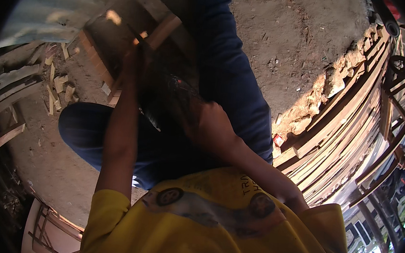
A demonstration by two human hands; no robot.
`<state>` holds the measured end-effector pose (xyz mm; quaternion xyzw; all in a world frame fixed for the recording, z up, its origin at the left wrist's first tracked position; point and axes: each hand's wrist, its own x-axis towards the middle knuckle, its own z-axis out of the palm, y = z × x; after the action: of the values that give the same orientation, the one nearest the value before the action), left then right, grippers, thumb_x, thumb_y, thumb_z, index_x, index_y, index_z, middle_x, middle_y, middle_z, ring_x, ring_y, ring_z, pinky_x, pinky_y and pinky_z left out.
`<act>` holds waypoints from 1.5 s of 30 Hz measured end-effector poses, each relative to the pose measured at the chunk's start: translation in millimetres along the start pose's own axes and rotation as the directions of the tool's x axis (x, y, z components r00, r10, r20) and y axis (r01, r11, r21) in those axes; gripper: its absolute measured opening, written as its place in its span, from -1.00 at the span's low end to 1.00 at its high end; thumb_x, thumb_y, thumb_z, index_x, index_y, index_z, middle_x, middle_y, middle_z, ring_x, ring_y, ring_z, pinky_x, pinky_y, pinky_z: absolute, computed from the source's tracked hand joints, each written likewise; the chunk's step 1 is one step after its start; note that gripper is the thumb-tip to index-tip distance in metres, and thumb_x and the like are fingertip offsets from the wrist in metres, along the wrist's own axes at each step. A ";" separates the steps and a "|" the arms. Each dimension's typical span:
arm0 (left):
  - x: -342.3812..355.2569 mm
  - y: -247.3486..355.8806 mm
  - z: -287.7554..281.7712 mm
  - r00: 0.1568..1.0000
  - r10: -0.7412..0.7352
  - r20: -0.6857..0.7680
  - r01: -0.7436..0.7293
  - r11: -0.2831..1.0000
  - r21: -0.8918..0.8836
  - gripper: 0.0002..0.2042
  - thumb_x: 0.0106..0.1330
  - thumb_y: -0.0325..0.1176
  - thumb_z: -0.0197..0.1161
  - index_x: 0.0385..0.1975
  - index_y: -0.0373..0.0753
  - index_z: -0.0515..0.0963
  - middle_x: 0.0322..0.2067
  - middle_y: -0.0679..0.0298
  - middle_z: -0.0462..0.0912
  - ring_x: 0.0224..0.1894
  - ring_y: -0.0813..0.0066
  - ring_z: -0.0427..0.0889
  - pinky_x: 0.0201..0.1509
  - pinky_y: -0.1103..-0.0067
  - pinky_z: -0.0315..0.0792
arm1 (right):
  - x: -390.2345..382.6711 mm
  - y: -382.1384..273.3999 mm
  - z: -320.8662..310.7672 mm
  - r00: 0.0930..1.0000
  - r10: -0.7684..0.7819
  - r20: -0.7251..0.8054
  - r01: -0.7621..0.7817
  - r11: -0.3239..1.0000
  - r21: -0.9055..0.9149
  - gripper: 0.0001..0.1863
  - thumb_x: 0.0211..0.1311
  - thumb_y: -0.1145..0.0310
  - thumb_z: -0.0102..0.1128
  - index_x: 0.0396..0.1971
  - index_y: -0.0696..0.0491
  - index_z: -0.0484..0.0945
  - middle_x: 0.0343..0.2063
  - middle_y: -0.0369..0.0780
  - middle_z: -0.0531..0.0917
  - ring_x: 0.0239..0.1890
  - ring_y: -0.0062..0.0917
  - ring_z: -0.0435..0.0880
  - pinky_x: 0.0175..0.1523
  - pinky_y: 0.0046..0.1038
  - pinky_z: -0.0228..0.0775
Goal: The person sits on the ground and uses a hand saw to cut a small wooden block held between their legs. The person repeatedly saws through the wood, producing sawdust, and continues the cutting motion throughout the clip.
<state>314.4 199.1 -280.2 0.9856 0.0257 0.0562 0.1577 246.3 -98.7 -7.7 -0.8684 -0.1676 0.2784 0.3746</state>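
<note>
My right hand (211,121) is closed, its knuckles up, round the near end of a dark tool (169,92) between my legs. The tool lies in deep shadow, so its kind does not show. Farther forward, my left hand (137,58) reaches down at the tool's far side, close to a wooden frame (165,30). Shadow and blur hide the left fingers. The frame's bars stand on the ground in front of me, and a long wooden side piece (96,59) runs along its left.
Wood offcuts (59,85) lie on the dirt floor (287,42) at the left. A pale corrugated sheet (63,8) covers the far left corner. Long boards (341,134) are stacked at the right, beside a metal frame with a wheel (404,68). My legs (240,77) flank the work.
</note>
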 end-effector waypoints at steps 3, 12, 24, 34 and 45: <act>0.8 2.4 -14.9 0.998 -0.011 0.069 0.017 0.996 -0.085 -0.46 0.17 -0.21 0.22 0.13 -0.27 0.28 -0.19 -0.01 0.61 -0.17 0.00 0.64 -0.12 0.20 0.53 | -33.6 -2.8 -6.4 1.000 -0.002 -0.020 0.003 0.999 0.036 -0.77 0.05 0.36 0.27 -0.29 0.12 0.53 -0.48 0.03 0.61 -0.46 -0.03 0.61 -0.39 -0.18 0.52; -1.4 6.8 -17.8 0.993 -0.095 0.068 0.096 0.995 -0.012 -0.41 0.13 -0.28 0.25 0.16 -0.26 0.22 -0.19 -0.05 0.59 -0.15 -0.05 0.62 -0.11 0.17 0.51 | -13.7 -10.3 -5.5 0.998 0.051 0.034 -0.051 0.999 -0.003 -0.79 0.09 0.35 0.23 -0.31 0.15 0.52 -0.52 0.03 0.61 -0.44 -0.02 0.62 -0.33 -0.13 0.52; 9.5 20.0 -28.3 0.990 -0.100 0.097 0.118 0.970 -0.213 -0.45 0.16 -0.29 0.24 0.17 -0.22 0.28 -0.09 -0.02 0.56 -0.11 -0.02 0.60 -0.09 0.22 0.51 | -39.9 -9.7 -17.9 0.996 0.087 -0.012 -0.085 0.990 0.110 -0.82 0.11 0.35 0.20 -0.41 0.18 0.51 -0.58 0.04 0.59 -0.43 -0.01 0.61 -0.31 -0.11 0.50; 5.2 0.5 -13.2 0.988 0.024 0.153 -0.045 0.990 0.135 -0.44 0.15 -0.23 0.27 0.17 -0.22 0.31 -0.13 0.05 0.59 -0.14 0.09 0.62 -0.11 0.30 0.51 | -35.4 3.3 -3.0 0.997 -0.020 -0.075 0.023 0.999 0.034 -0.78 0.09 0.34 0.25 -0.36 0.17 0.51 -0.60 0.03 0.59 -0.45 -0.02 0.62 -0.34 -0.16 0.54; 2.0 -27.1 28.4 0.976 -0.198 0.097 0.219 0.904 -0.367 -0.48 0.13 -0.06 0.27 0.04 -0.20 0.39 -0.30 0.03 0.65 -0.25 0.02 0.66 -0.19 0.22 0.53 | -41.0 -3.8 -11.3 0.997 0.003 -0.076 0.007 0.993 0.122 -0.82 0.10 0.36 0.19 -0.33 0.13 0.54 -0.56 0.03 0.61 -0.42 -0.02 0.63 -0.33 -0.15 0.54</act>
<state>318.9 216.2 -315.3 0.9298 0.1152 0.0147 0.3493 220.5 -123.0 16.1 -0.8536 -0.1368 0.2547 0.4334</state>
